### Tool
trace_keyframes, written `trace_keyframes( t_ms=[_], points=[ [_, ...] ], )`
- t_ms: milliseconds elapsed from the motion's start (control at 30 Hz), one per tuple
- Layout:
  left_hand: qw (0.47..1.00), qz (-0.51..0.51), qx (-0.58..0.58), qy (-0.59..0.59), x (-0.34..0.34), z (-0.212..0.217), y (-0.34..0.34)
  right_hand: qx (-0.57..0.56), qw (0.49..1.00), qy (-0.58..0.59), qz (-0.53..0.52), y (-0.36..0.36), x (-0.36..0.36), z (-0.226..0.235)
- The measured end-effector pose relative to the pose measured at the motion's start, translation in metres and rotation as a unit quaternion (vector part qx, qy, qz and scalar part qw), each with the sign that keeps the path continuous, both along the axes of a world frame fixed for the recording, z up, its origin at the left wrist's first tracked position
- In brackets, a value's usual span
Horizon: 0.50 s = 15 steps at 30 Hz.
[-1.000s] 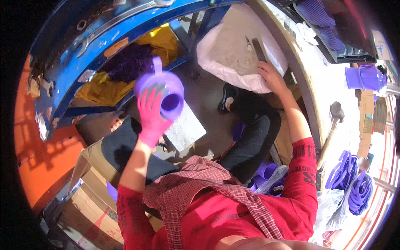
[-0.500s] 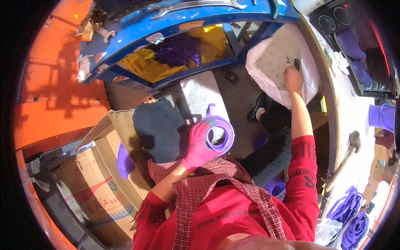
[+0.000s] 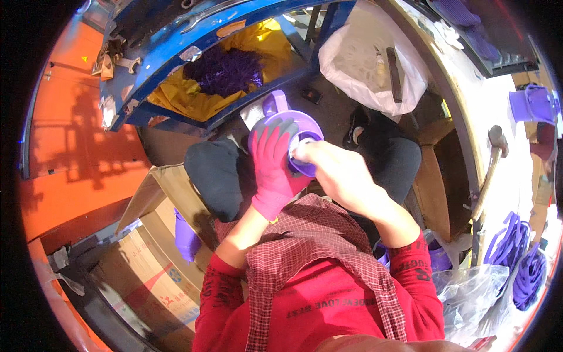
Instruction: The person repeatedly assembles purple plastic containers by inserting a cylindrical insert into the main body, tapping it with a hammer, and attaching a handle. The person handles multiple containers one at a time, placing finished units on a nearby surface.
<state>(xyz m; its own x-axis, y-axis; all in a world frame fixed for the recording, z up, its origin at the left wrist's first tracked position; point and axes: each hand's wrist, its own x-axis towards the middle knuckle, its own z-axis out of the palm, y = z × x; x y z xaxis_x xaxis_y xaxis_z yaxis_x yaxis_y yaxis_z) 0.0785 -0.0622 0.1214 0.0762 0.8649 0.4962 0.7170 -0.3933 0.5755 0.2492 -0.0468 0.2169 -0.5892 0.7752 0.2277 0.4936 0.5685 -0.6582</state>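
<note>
My left hand (image 3: 273, 170), in a pink glove, grips the rim of a purple plastic jug (image 3: 285, 128) held over my lap. My bare right hand (image 3: 316, 161) reaches into the jug's mouth, its fingers down inside and hidden. The jug's spout and handle point away from me. My knees in dark trousers show on either side of it.
A cardboard box (image 3: 153, 234) with a purple piece inside stands at my left. A blue frame (image 3: 176, 29) holds a yellow bag of purple scraps (image 3: 226, 70). A white plastic bag (image 3: 375, 64) lies ahead. A hammer (image 3: 489, 170), purple handles (image 3: 519, 264) and another jug (image 3: 531, 104) are at right.
My right hand left the white bag and came down into the jug. My left hand kept the jug and brought it lower, in front of my chest.
</note>
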Motion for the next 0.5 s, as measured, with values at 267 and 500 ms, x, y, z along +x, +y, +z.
trace_keyframes(
  t_ms=[267,500],
  points=[
    [0.996,-0.005,0.072,0.057,0.016,0.000,-0.011,0.125,0.978,-0.164,-0.025,-0.012,-0.006,-0.031],
    [0.998,-0.031,-0.002,0.057,0.012,0.005,-0.008,0.107,0.984,-0.146,0.001,-0.007,-0.001,-0.039]
  ],
)
